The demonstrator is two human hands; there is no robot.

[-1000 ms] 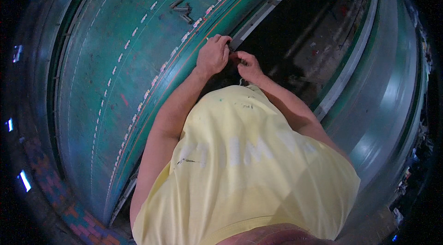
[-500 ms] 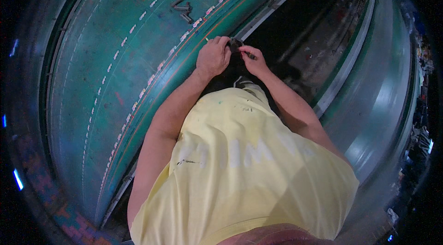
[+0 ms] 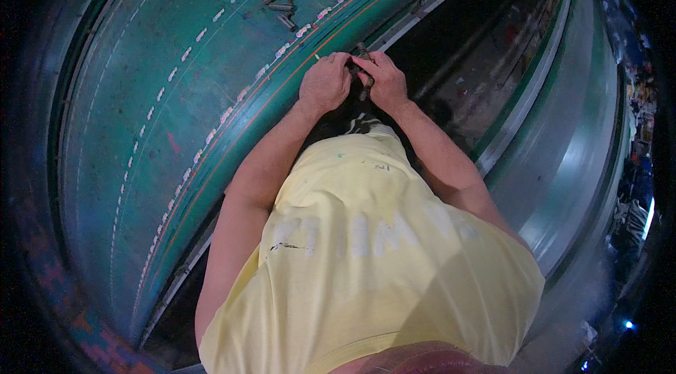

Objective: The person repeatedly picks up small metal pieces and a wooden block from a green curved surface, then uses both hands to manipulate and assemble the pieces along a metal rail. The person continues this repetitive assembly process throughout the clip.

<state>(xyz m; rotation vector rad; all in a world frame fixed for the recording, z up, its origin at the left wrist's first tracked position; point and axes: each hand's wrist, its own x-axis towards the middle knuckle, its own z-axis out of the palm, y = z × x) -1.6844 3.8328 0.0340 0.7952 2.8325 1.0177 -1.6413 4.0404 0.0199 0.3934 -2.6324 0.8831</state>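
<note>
Both hands meet in the upper middle of the frame, knuckles up, at the edge of a large green curved panel [image 3: 176, 113]. Left hand [image 3: 325, 83] curled closed, fingers folded down over a small dark object [image 3: 362, 57] that shows between the two hands; right hand [image 3: 386, 82] likewise curled, fingertips pressed against the same object from the other side. The two hands touch or nearly touch at the fingers. What the object is cannot be made out; only a short dark piece pokes up above the knuckles. It sits right at the panel's lower edge, where an orange line [image 3: 282, 82] and a row of white dashed marks [image 3: 232, 106] run diagonally. A few short dark cylindrical pieces [image 3: 282, 8] lie loose on the green surface, up and left of the hands, apart from them. Yellow shirt [image 3: 366, 261] fills the lower middle. Dark gap [image 3: 465, 43] to the upper right of the hands, then a second curved green-grey wall [image 3: 584, 134] on the right side.
</note>
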